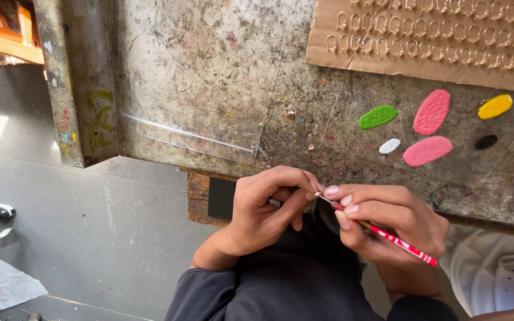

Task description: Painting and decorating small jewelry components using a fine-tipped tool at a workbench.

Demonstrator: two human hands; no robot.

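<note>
At the table's near edge, about 6 o'clock, both hands meet over the lap. The right hand (382, 223) pinches a red brush (397, 239) like a pen, its fine tip (319, 195) aimed at 10 o'clock into the left hand (272, 205), whose thumb and fingers close on something too small to make out, probably a ring.

At 1 o'clock a cardboard sheet (328, 56) carries rows of small rings (423, 44); whether any are painted I cannot tell, so progress is hard to judge. Paint blobs sit at 2 o'clock: green (378, 116), two pinks (431, 112), white (389, 145), yellow (495, 106), black (486, 141), all looking barely used.

The table (209, 77) is bare at 11 o'clock, giving room there. Its edge runs just beyond the knuckles, and a white cloth (495, 267) crowds 4 o'clock.
</note>
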